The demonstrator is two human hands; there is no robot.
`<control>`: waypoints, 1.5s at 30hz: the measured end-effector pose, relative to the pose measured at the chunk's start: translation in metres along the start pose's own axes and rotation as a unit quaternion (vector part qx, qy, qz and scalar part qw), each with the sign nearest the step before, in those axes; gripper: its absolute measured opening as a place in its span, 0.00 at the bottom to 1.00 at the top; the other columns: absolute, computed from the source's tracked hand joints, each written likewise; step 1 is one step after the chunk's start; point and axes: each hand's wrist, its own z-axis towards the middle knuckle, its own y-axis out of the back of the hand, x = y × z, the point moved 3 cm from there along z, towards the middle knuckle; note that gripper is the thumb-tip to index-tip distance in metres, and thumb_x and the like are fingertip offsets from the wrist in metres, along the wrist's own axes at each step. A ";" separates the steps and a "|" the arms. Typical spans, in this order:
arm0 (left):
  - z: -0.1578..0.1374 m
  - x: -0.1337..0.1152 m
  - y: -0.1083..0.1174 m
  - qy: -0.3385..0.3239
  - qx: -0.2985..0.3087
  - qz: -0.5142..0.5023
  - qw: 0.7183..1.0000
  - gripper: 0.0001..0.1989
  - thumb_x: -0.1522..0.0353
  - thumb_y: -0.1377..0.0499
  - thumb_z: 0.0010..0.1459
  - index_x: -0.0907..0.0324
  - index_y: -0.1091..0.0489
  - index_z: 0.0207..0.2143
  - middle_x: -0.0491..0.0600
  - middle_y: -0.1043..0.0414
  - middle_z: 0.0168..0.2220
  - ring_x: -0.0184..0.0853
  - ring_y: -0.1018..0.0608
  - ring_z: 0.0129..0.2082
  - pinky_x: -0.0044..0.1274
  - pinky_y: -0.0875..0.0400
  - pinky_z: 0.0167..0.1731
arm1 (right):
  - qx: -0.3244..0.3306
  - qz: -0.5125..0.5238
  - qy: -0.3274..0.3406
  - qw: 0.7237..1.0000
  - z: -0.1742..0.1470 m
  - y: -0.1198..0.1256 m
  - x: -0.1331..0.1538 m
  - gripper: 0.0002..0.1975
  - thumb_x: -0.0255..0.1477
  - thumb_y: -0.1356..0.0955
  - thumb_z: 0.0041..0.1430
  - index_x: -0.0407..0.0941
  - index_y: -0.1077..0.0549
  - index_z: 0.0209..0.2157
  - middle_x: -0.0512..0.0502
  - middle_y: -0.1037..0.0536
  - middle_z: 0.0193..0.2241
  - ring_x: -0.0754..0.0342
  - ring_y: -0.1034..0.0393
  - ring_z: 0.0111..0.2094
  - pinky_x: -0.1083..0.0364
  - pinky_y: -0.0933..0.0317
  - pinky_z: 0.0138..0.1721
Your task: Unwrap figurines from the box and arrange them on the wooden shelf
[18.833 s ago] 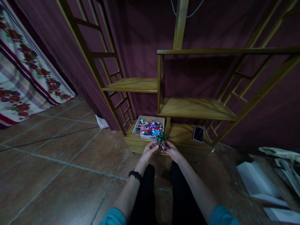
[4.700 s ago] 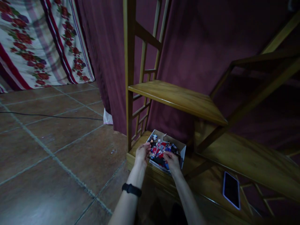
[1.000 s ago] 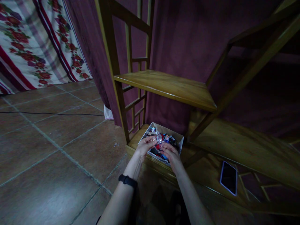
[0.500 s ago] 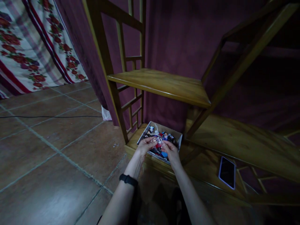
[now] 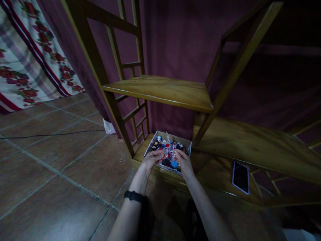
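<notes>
Between my two hands is a small clear, shiny thing that looks like crinkled transparent plastic (image 5: 168, 151). The fingertips of my left hand (image 5: 152, 158) pinch its left side. On the other side my right hand (image 5: 183, 160) pinches it too. Both hands are over an open cardboard box (image 5: 148, 149) on the low shelf. Inside the box lie several small figurines (image 5: 158, 138) and colourful pieces, including a blue piece (image 5: 174, 164). My hands cover part of the contents.
A wooden shelf board (image 5: 160, 90) juts out above the box. To the right, a phone (image 5: 240, 177) lies on the low wooden ledge. A small clear scrap (image 5: 122, 160) and a black cable (image 5: 55, 134) lie on the tiled floor. A purple curtain (image 5: 173, 43) hangs behind.
My view has shifted slightly, so the shelf and phone appear further left. Both hands stay over the box with the clear plastic between them, turned a little differently.
</notes>
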 end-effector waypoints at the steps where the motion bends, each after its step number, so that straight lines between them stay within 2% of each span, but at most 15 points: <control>1: 0.000 0.000 0.000 0.000 -0.003 0.008 1.000 0.17 0.72 0.33 0.39 0.66 0.27 0.35 0.55 0.24 0.31 0.32 0.23 0.30 0.17 0.35 0.25 | -0.001 -0.003 -0.001 1.000 0.000 0.000 0.000 0.17 0.40 0.31 0.44 0.46 0.25 0.35 0.47 0.22 0.30 0.53 0.30 0.30 0.55 0.35 0.32; 10: 0.000 0.003 0.004 0.025 -0.013 0.030 0.999 0.14 0.70 0.35 0.43 0.65 0.27 0.35 0.55 0.24 0.30 0.32 0.23 0.29 0.17 0.35 0.24 | -0.002 -0.012 -0.004 1.000 -0.002 0.001 0.005 0.18 0.41 0.31 0.43 0.46 0.25 0.36 0.48 0.22 0.30 0.53 0.29 0.31 0.55 0.35 0.32; 19: -0.006 0.002 0.003 0.059 0.035 0.037 0.997 0.16 0.68 0.34 0.43 0.65 0.28 0.35 0.57 0.24 0.33 0.34 0.22 0.31 0.19 0.33 0.27 | 0.013 -0.014 0.002 1.000 0.001 0.004 0.004 0.19 0.42 0.32 0.45 0.47 0.26 0.38 0.47 0.22 0.31 0.52 0.29 0.34 0.54 0.35 0.34; 27: -0.005 0.004 0.002 0.066 0.035 0.004 0.997 0.14 0.71 0.34 0.41 0.66 0.28 0.33 0.58 0.24 0.31 0.33 0.22 0.28 0.19 0.32 0.25 | 0.014 -0.013 0.005 1.000 0.001 0.003 0.004 0.21 0.43 0.32 0.45 0.47 0.26 0.39 0.46 0.22 0.33 0.50 0.29 0.35 0.52 0.35 0.35; 31: -0.003 0.006 0.001 0.070 0.035 -0.012 0.997 0.12 0.73 0.35 0.43 0.66 0.28 0.33 0.56 0.24 0.30 0.32 0.22 0.27 0.18 0.32 0.24 | 0.032 0.001 0.015 0.999 0.000 0.001 0.006 0.20 0.42 0.33 0.47 0.46 0.27 0.40 0.46 0.23 0.35 0.51 0.29 0.36 0.52 0.35 0.37; 34: -0.001 0.008 0.002 0.067 0.027 -0.024 0.997 0.12 0.74 0.35 0.43 0.66 0.29 0.33 0.56 0.24 0.30 0.32 0.22 0.28 0.18 0.31 0.25 | 0.031 -0.003 0.025 0.999 0.002 0.000 0.006 0.21 0.42 0.33 0.47 0.47 0.28 0.42 0.45 0.25 0.41 0.50 0.30 0.38 0.51 0.35 0.38; 37: 0.002 0.009 0.003 0.055 0.007 -0.038 0.998 0.12 0.73 0.35 0.43 0.66 0.29 0.33 0.56 0.24 0.30 0.32 0.22 0.28 0.18 0.31 0.26 | 0.012 -0.045 0.054 0.997 0.003 -0.001 0.006 0.21 0.41 0.34 0.48 0.47 0.29 0.44 0.45 0.27 0.45 0.50 0.32 0.41 0.50 0.37 0.42; 41: 0.004 0.009 0.002 0.035 -0.021 -0.053 0.998 0.12 0.72 0.35 0.43 0.65 0.29 0.33 0.55 0.24 0.31 0.32 0.22 0.29 0.17 0.31 0.26 | -0.022 -0.142 0.135 0.980 -0.002 -0.003 0.011 0.18 0.39 0.35 0.50 0.47 0.30 0.43 0.45 0.26 0.41 0.51 0.33 0.42 0.51 0.41 0.46; 45: 0.004 0.010 -0.002 0.021 -0.037 -0.056 0.997 0.11 0.74 0.35 0.43 0.66 0.29 0.32 0.55 0.24 0.30 0.31 0.23 0.28 0.17 0.31 0.26 | 0.010 -0.229 0.191 0.955 -0.012 -0.010 0.018 0.13 0.37 0.37 0.53 0.48 0.28 0.38 0.47 0.26 0.37 0.52 0.33 0.39 0.52 0.41 0.44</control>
